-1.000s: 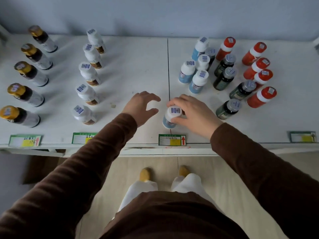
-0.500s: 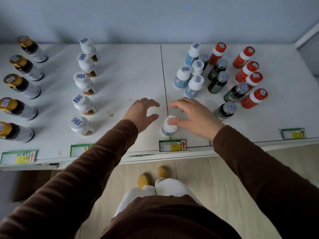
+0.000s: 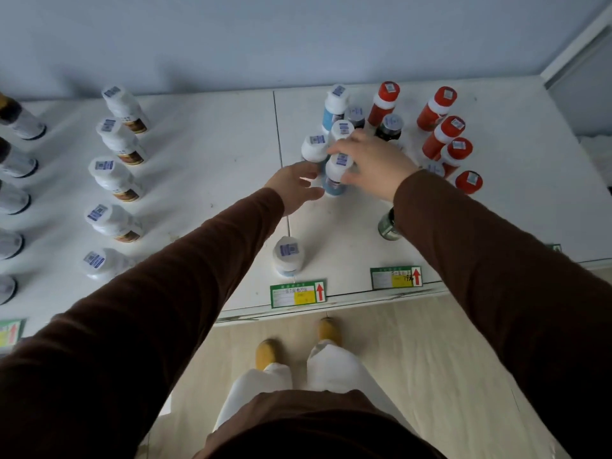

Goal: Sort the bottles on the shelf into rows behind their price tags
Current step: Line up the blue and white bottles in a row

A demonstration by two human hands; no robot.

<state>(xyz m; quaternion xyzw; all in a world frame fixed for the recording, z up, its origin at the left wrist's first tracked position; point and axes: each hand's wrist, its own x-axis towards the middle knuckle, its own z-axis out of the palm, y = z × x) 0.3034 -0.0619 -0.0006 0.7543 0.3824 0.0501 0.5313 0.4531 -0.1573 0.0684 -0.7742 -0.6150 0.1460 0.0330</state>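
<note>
Head view: both arms in brown sleeves are reaching over the white shelf [image 3: 205,154] toward the mixed cluster at its right half. Right hand [image 3: 371,164] is wrapping its fingers [image 3: 347,177] around a blue bottle with a white cap [image 3: 336,172], clamped on it at the near edge of the cluster. Left hand [image 3: 294,187] is sitting just beside that same bottle, fingers spread and loose, gripping nothing; can't tell if it's touching the bottle.

One blue bottle [image 3: 287,256] is standing upright alone, right behind the middle price tag [image 3: 297,293]. A second tag [image 3: 395,277] is lying further right along the front edge. A green bottle [image 3: 387,223] is standing near the right forearm, partly hidden by the sleeve.

Three more blue bottles [image 3: 314,149] are bunching with dark bottles [image 3: 390,125] behind the hands. Red bottles [image 3: 443,127] are grouping at the far right. A row of white bottles [image 3: 114,177] is running front to back on the left half, with dark bottles cut off at the left frame edge.
</note>
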